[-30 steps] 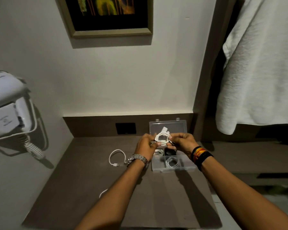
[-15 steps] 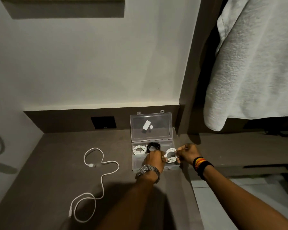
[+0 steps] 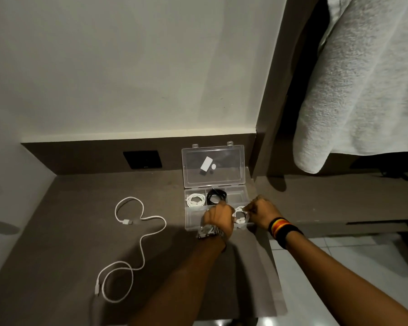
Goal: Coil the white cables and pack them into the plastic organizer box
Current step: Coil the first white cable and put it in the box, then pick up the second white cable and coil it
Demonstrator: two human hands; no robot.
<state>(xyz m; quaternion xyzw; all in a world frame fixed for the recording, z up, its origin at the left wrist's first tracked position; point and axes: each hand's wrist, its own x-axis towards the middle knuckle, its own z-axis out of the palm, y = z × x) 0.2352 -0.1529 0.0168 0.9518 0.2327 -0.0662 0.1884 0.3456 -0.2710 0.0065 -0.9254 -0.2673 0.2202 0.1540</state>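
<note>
A clear plastic organizer box (image 3: 190, 221) lies open on the brown counter, its lid (image 3: 213, 167) leaning against the back wall. My left hand (image 3: 219, 216) and my right hand (image 3: 262, 211) both pinch a coiled white cable (image 3: 240, 215) and hold it down in the box's front right compartment. Another coiled white cable (image 3: 195, 200) sits in the back left compartment, with a black coil (image 3: 216, 196) beside it. A long loose white cable (image 3: 137, 234) sprawls uncoiled on the counter to the left of the box.
A dark wall socket plate (image 3: 142, 159) sits behind the counter, left of the lid. A white towel (image 3: 363, 78) hangs at the upper right beside a brown vertical panel (image 3: 266, 114). The counter's right edge (image 3: 275, 267) drops to a tiled floor.
Both hands brought the coiled cable down from above the box into its front right compartment. The view tilted down and right, so the loose cable now shows fully.
</note>
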